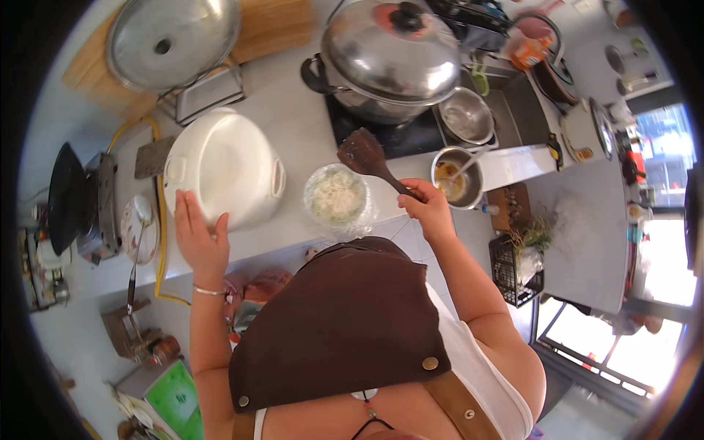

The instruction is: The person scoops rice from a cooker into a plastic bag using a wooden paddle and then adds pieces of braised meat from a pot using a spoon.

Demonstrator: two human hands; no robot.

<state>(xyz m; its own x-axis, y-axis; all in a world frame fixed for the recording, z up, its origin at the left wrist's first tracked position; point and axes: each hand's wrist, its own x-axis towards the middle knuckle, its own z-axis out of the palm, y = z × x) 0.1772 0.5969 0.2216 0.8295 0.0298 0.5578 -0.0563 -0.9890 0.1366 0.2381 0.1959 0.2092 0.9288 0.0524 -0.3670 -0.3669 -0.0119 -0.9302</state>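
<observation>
On the counter's near left side stands a large white tub with rounded walls and side handles (260,172). My left hand (198,238) lies against its near left wall, fingers stretched out, thumb apart. My right hand (429,209) is closed round the handle of a dark brown wooden spatula (363,152). The spatula's broad blade points up and left, over the counter. Just below the blade sits a bowl of white rice (337,196), lined with clear plastic that spreads past its rim. What lies at the bottom of the tub is hard to make out.
A big lidded steel pot (389,62) stands on a black cooktop (418,139) behind. Right of it are a steel bowl (467,116), a sink (517,110) and a small pot with a spoon (458,194). At left, a ladle rests in a bowl (136,242) beside a yellow hose (160,271).
</observation>
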